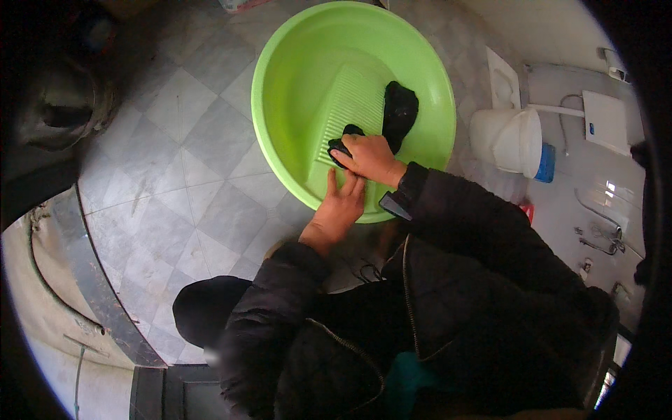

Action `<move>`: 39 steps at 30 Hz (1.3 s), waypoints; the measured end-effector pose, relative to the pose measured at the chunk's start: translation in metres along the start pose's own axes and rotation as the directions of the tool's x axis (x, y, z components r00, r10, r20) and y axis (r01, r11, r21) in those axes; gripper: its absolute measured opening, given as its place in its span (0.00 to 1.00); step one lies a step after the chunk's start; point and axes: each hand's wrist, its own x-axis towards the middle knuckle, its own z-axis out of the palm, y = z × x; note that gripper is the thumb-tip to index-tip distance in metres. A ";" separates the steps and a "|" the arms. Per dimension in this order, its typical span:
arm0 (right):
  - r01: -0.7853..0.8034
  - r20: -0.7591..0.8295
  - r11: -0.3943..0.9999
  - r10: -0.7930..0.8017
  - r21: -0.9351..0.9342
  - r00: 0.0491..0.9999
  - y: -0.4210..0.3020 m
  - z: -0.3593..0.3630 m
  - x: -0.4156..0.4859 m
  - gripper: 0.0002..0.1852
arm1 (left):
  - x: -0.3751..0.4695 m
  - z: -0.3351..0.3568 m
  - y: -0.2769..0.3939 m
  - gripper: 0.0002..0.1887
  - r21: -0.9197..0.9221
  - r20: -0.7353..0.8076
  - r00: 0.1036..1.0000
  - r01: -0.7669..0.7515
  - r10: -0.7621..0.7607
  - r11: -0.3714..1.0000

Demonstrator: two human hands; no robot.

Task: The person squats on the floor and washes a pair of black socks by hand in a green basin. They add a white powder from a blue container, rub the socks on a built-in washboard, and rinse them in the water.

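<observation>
Before me on the floor stands a large light-green plastic washbasin (291, 89) with a ribbed washboard (349, 100) moulded into it. My right hand (371, 159) grips a bunched piece of black cloth (338, 148) against the lower ribs. Just below it, my left hand (338, 205) rests its fingertips at the near end of the washboard, fingers slightly spread, with nothing visible in it. A second piece of dark cloth (400, 110), perhaps a sock, lies at the right side of the washboard. The underside of the bunched cloth is hidden.
Grey checkered tiles (199, 126) surround the basin. To the right are a white bucket (504, 139) and a blue object (545, 163) beside it. A dark rounded vessel (58, 110) stands at the left. My knee (210, 310) juts out at lower left.
</observation>
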 end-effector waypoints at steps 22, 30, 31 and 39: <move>-0.180 0.082 0.983 0.182 -0.029 0.980 0.087 0.008 0.056 0.24 | 0.013 -0.005 -0.004 0.20 0.008 -0.024 0.999 -0.039 0.039 0.999; -0.075 0.114 0.996 0.069 0.047 0.991 0.054 0.000 -0.015 0.22 | 0.010 -0.007 -0.005 0.20 -0.002 -0.011 0.999 -0.046 0.046 0.999; -0.023 0.131 0.999 0.017 0.047 0.991 0.047 -0.002 -0.030 0.21 | 0.010 -0.008 -0.005 0.20 0.006 -0.009 0.999 -0.049 0.049 0.999; -0.368 -0.087 0.919 0.359 -0.138 0.929 0.130 0.021 0.029 0.24 | 0.012 -0.003 -0.005 0.21 -0.059 -0.026 0.998 -0.053 0.052 0.997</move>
